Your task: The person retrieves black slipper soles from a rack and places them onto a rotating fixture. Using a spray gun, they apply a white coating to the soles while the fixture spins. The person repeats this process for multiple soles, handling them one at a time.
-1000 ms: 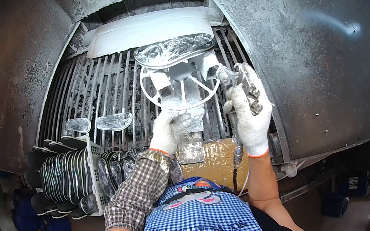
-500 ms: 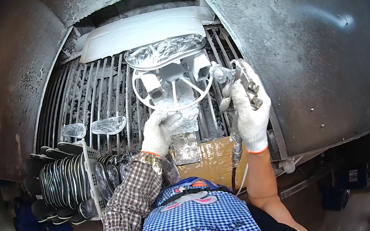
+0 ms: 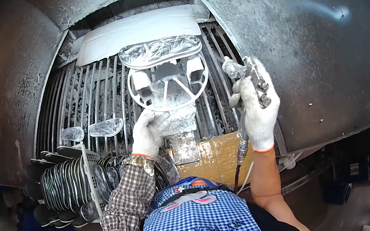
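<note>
Head view showed a spray booth with a slatted grille. Left hand, in a white glove, was closed around the stem of a paint-caked jig, a ring frame with spokes, held upright over the grille. A wrapped sole sat on top of the jig. Right hand, also gloved, was clenched on a spray gun, nozzle pointing toward the jig, just beside it. A hose hung below the gun. Two clear soles lay on the grille at left, above a rack of dark soles.
</note>
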A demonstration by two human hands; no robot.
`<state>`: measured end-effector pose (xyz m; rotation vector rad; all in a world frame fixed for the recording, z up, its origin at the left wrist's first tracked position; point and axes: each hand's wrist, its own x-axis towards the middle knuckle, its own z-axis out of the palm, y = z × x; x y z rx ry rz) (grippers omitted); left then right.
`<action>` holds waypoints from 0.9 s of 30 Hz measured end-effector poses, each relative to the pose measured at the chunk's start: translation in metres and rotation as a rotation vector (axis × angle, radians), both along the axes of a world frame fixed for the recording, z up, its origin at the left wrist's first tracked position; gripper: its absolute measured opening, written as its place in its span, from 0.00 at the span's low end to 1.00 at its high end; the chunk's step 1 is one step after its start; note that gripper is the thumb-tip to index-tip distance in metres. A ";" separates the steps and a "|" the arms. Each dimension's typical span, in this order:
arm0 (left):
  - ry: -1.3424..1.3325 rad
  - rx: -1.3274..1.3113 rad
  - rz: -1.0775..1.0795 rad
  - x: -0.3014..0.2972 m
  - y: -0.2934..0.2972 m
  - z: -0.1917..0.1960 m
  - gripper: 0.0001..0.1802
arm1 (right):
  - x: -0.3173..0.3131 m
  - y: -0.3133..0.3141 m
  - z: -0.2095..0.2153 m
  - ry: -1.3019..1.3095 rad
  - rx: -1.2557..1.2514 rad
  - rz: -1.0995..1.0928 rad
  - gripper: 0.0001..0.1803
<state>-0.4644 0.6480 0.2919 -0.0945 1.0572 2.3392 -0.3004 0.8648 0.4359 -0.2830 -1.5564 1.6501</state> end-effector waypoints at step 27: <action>-0.090 0.207 -0.113 0.014 0.015 -0.003 0.24 | 0.039 -0.002 0.008 -0.032 -0.152 0.156 0.30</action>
